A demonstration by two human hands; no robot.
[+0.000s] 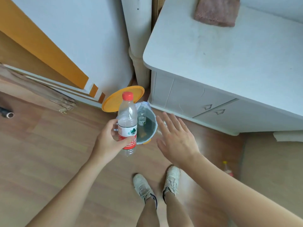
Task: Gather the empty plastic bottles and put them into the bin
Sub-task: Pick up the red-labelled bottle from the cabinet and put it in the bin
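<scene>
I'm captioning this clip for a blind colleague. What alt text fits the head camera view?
The left hand holds an upright clear plastic bottle with a red cap over a small open bin on a wooden floor, its orange lid flipped up. The right hand hovers open beside the bin, next to a white cabinet.

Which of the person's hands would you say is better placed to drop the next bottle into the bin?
Left. The left hand already grips the red-capped bottle upright, just beside the open bin. The right hand is spread open and holds nothing.
</scene>
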